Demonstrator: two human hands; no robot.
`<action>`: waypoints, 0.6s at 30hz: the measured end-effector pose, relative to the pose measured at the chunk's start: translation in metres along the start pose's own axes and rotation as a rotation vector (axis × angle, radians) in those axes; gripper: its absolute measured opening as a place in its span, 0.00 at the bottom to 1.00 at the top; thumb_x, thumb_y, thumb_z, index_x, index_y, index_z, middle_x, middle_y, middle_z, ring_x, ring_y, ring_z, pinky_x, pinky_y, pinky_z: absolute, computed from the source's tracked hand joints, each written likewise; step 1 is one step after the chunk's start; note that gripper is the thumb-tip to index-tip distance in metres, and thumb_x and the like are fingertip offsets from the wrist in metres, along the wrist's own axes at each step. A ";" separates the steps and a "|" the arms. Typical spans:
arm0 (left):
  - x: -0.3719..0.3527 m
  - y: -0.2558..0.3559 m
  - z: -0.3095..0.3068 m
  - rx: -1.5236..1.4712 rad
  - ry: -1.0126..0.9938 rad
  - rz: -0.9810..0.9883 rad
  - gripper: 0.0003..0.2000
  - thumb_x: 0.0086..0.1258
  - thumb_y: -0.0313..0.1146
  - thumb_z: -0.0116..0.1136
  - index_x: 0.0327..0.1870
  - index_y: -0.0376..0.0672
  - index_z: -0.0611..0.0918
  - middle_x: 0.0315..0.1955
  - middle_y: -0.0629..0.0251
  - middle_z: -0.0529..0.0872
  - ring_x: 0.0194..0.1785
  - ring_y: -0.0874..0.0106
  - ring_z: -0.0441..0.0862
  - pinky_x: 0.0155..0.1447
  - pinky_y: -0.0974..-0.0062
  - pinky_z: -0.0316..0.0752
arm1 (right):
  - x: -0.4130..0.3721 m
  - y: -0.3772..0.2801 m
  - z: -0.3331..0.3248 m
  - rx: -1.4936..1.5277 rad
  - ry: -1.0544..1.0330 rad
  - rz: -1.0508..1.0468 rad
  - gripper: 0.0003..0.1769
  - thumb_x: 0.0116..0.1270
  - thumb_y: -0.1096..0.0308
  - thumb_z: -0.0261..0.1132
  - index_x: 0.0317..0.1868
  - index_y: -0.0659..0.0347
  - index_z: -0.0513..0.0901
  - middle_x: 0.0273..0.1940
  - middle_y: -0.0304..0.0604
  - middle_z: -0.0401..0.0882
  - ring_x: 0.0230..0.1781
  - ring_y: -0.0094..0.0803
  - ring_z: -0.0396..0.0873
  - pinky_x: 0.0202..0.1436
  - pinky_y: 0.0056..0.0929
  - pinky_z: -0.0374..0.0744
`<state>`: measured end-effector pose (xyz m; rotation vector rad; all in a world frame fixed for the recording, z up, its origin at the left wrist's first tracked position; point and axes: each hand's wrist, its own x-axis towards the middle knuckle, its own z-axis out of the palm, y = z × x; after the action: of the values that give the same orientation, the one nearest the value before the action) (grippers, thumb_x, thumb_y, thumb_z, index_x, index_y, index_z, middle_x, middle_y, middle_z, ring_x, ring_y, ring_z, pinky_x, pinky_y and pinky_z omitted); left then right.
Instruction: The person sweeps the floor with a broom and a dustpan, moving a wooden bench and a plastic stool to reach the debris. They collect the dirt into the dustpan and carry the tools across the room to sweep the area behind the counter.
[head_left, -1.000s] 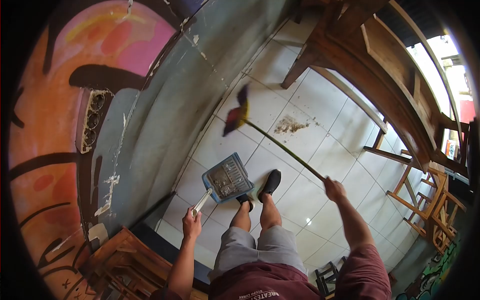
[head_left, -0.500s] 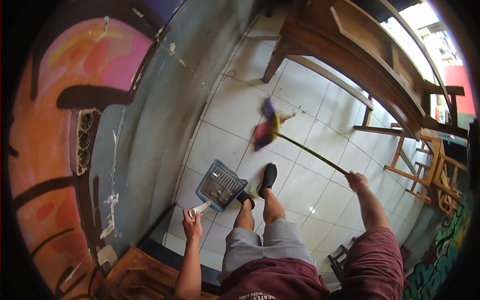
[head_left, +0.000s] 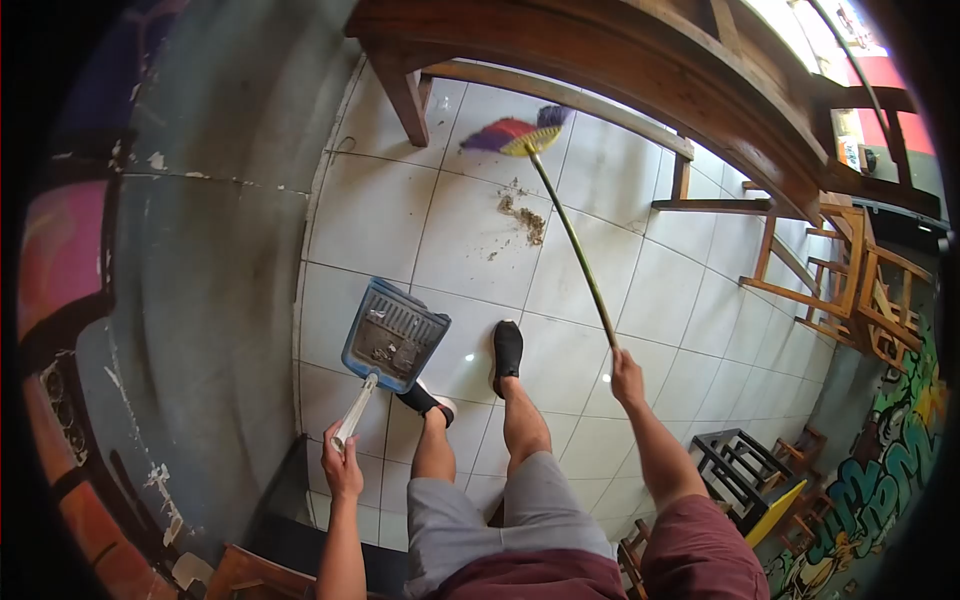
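Head view: the left hand [head_left: 342,462] has its grip closed round the pale handle of a blue dustpan [head_left: 400,315]. The pan lies ahead of that grip and slightly to its right, with some loose rubbish [head_left: 385,352] inside, near the handle end. Just right of the pan is the left shoe [head_left: 425,401]; whether they touch is unclear.

The right hand [head_left: 627,378] has its grip wrapped round the end of a broom [head_left: 530,138]. The stick runs forward and left from this grip to a red, purple and yellow head, slightly blurred, so contact with the tiled floor [head_left: 365,215] cannot be told. A patch of dirt [head_left: 528,222] lies on the tiles ahead and left of the right grip, nearer to it than the broom head and apart from the bristles.

Large brown wooden furniture [head_left: 600,65] stands beyond both grips; wooden stools [head_left: 815,265] sit farther right of the right grip.
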<state>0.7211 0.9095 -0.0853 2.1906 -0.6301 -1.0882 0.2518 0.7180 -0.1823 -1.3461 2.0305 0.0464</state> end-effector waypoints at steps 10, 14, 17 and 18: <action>-0.014 -0.007 0.104 -0.033 -0.055 -0.160 0.17 0.67 0.34 0.40 0.55 0.38 0.63 0.45 0.55 0.73 0.44 0.65 0.78 0.48 0.70 0.72 | 0.156 -0.073 0.137 0.103 -0.029 -0.209 0.18 0.66 0.52 0.44 0.32 0.59 0.69 0.23 0.61 0.73 0.27 0.60 0.71 0.28 0.53 0.67; -0.014 -0.015 0.115 -0.044 -0.126 -0.211 0.16 0.67 0.34 0.43 0.53 0.37 0.65 0.44 0.55 0.75 0.43 0.67 0.79 0.47 0.72 0.72 | 0.211 -0.135 0.149 -0.037 -0.033 -0.348 0.19 0.65 0.50 0.45 0.33 0.58 0.70 0.25 0.57 0.75 0.28 0.56 0.73 0.30 0.50 0.70; -0.011 -0.012 0.121 -0.003 -0.176 -0.263 0.15 0.66 0.31 0.41 0.52 0.37 0.66 0.44 0.55 0.75 0.43 0.66 0.79 0.48 0.70 0.72 | 0.253 -0.160 0.145 -0.157 -0.026 -0.391 0.20 0.65 0.48 0.45 0.33 0.57 0.71 0.26 0.54 0.77 0.30 0.52 0.76 0.33 0.46 0.73; -0.012 -0.017 0.122 -0.013 -0.199 -0.259 0.15 0.66 0.32 0.41 0.52 0.37 0.66 0.44 0.55 0.75 0.43 0.66 0.79 0.48 0.70 0.72 | 0.261 -0.161 0.133 -0.226 -0.054 -0.382 0.22 0.65 0.47 0.44 0.35 0.56 0.72 0.27 0.53 0.77 0.31 0.51 0.76 0.34 0.45 0.74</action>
<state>0.6162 0.8918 -0.1489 2.2129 -0.4280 -1.4537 0.3955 0.4867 -0.3765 -1.8346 1.7312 0.1420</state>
